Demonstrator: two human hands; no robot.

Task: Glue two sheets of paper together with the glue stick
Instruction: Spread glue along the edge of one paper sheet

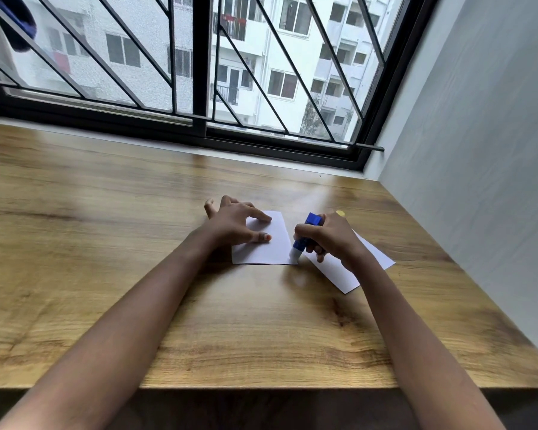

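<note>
A small white sheet of paper (pixel 272 248) lies flat on the wooden table (pixel 137 243). My left hand (pixel 235 223) rests on it with spread fingers, thumb and fingertips pressing it down. My right hand (pixel 330 237) grips a blue glue stick (pixel 305 237) tilted, its white tip touching the sheet's near right corner. A second white sheet (pixel 348 270) lies askew to the right, partly under my right hand and forearm.
A small yellow object (pixel 340 213), mostly hidden, sits just beyond my right hand. A grey wall (pixel 479 150) borders the table on the right. A barred window (pixel 199 72) runs along the far edge. The table's front edge is close to me.
</note>
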